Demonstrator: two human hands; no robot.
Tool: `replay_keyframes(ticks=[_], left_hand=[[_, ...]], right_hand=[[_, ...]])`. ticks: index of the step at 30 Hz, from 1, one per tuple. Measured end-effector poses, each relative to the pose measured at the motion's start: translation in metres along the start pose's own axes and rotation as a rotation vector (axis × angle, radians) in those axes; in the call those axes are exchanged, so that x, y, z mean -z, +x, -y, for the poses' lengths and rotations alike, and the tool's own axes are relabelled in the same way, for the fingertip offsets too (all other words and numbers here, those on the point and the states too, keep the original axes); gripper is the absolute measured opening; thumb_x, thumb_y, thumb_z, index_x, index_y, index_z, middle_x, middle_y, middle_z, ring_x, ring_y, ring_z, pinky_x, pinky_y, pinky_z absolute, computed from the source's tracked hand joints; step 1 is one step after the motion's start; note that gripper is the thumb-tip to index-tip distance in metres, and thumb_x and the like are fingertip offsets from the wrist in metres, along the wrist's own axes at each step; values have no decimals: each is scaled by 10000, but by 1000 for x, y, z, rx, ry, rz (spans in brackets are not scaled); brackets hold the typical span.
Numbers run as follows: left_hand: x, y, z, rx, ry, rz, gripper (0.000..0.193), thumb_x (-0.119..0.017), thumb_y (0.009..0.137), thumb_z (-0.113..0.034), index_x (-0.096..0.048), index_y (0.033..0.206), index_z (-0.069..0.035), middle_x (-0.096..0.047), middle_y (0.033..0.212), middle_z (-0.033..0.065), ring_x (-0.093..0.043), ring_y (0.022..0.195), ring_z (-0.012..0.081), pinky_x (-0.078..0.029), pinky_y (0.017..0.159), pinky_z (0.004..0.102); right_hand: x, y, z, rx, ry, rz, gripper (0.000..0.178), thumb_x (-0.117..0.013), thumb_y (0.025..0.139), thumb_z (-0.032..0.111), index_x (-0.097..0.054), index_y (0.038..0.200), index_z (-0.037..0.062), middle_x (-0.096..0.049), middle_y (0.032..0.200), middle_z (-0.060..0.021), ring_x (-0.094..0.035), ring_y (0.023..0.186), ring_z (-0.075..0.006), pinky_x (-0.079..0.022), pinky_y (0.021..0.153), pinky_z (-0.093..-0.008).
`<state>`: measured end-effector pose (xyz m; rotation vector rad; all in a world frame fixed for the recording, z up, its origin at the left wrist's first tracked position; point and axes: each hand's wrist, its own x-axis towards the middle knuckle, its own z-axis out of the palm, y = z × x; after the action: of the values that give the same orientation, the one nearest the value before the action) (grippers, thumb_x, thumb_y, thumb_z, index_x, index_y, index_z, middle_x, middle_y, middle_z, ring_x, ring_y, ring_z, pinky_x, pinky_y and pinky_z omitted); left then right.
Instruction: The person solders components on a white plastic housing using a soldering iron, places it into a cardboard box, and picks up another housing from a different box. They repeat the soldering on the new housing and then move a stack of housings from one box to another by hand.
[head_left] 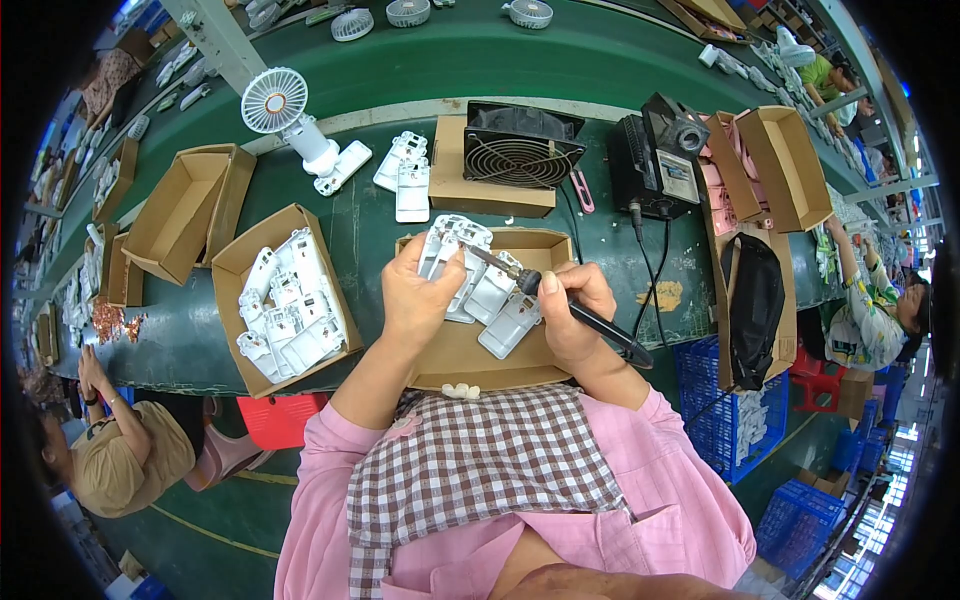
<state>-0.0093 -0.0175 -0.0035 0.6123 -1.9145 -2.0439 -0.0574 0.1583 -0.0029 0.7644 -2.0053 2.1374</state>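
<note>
Soldering iron (607,328) was held at a pale casing (455,232) above an open box

In the head view, the left hand (418,292) pinched the casing between thumb and fingers, tilted over the far left part of a cardboard box (530,372) on the green bench (400,115). The right hand (574,308) was wrapped around the iron's black handle, its tip pointing left at the casing; whether the two touched could not be told. More pale casings (510,325) lay inside that box.

To its left stood a second box (245,258) filled with similar white parts (300,320). Beyond the hands, a black fan (520,150) rested on a closed carton (510,200), with a white handheld fan (275,102) to the left and a black soldering station (655,160) to the right.
</note>
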Motion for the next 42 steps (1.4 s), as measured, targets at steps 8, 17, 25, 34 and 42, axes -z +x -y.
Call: replay_keyframes(ticks=[8, 17, 25, 34, 42], left_hand=[[2, 1, 1, -46, 48, 16, 139, -628, 826, -43, -611, 956, 1, -641, 809, 23, -580, 653, 60, -485, 579, 219], [3, 4, 3, 6, 79, 85, 327, -635, 811, -112, -565, 1102, 17, -665, 940, 85, -621, 822, 119, -484, 734, 259], [2, 2, -5, 79, -102, 118, 208, -458, 940, -110, -574, 1054, 20, -659, 826, 93, -601, 595, 99, -505, 516, 224], [1, 1, -5, 100, -90, 106, 190, -479, 933, -111, -591, 1026, 12, -663, 792, 79, -598, 553, 98, -499, 478, 222], [1, 1, -7, 120, -96, 126, 175, -481, 934, -106, -581, 1015, 12, -663, 801, 75, -597, 552, 92, -502, 480, 216]], right_hand=[[1, 0, 1, -6, -35, 32, 162, -616, 854, 50, -473, 778, 35, -557, 643, -54, -469, 523, -73, -375, 473, -230], [2, -3, 4, 7, 117, -52, 146, -582, 879, 65, -457, 810, 39, -543, 647, -53, -471, 543, -85, -391, 504, -244], [0, 1, 1, -61, 16, 20, 161, -621, 864, 77, -482, 792, 38, -556, 635, -48, -478, 535, -80, -392, 497, -241], [-1, 4, 0, -38, -47, 66, 160, -636, 850, 74, -497, 780, 40, -568, 639, -50, -501, 537, -81, -396, 487, -239], [-2, 4, 1, -41, -60, 73, 153, -637, 844, 60, -500, 781, 38, -567, 634, -43, -494, 527, -72, -392, 478, -230]])
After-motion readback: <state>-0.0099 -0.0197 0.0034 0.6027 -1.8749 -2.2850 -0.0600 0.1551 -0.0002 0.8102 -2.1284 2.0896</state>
